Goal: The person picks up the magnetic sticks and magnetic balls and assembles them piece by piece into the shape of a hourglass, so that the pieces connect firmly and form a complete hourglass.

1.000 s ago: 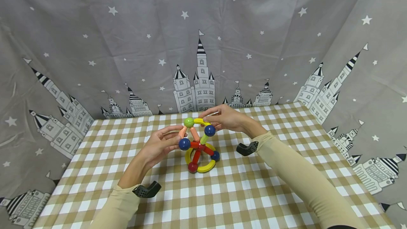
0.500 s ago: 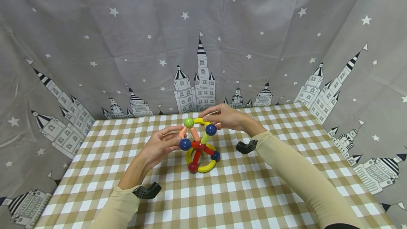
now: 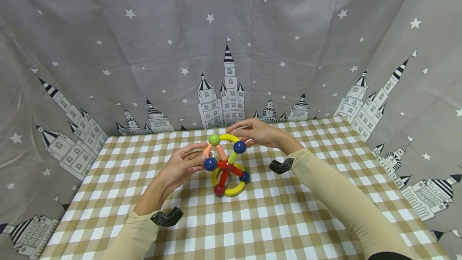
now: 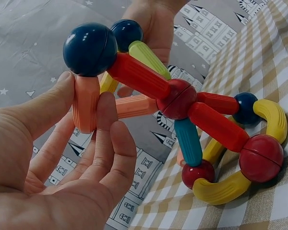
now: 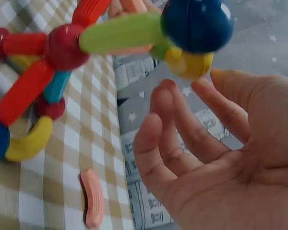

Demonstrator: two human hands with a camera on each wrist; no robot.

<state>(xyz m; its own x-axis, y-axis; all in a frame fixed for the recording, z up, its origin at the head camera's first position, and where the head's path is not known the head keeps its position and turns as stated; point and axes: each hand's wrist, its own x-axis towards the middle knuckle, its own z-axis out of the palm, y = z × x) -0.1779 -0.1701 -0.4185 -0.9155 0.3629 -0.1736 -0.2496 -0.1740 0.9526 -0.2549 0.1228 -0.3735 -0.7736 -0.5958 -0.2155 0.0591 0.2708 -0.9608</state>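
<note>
A magnetic stick-and-ball model point(image 3: 226, 166) stands on the checked cloth, its base a ring of yellow curved sticks point(image 3: 234, 189) with red and blue balls. My left hand point(image 3: 184, 165) pinches a salmon stick point(image 4: 86, 103) under a blue ball point(image 4: 90, 49), between thumb and fingers. Behind the top right of the model is my right hand point(image 3: 258, 132), its fingers loosely bent. In the right wrist view, its thumb and index fingertips are right by the upper yellow curved stick point(image 5: 189, 64), which runs between the green ball point(image 3: 214, 139) and a blue ball point(image 3: 239, 147).
A loose salmon curved stick point(image 5: 92, 199) lies on the cloth behind the model, hidden in the head view. The checked tablecloth point(image 3: 274, 220) covers the table, and a grey castle-print curtain point(image 3: 231, 11) hangs along its back edge.
My right thumb and fingers have eased back from the upper yellow curved stick, which shows more fully. My left hand keeps its pinch, and the model stays almost still.
</note>
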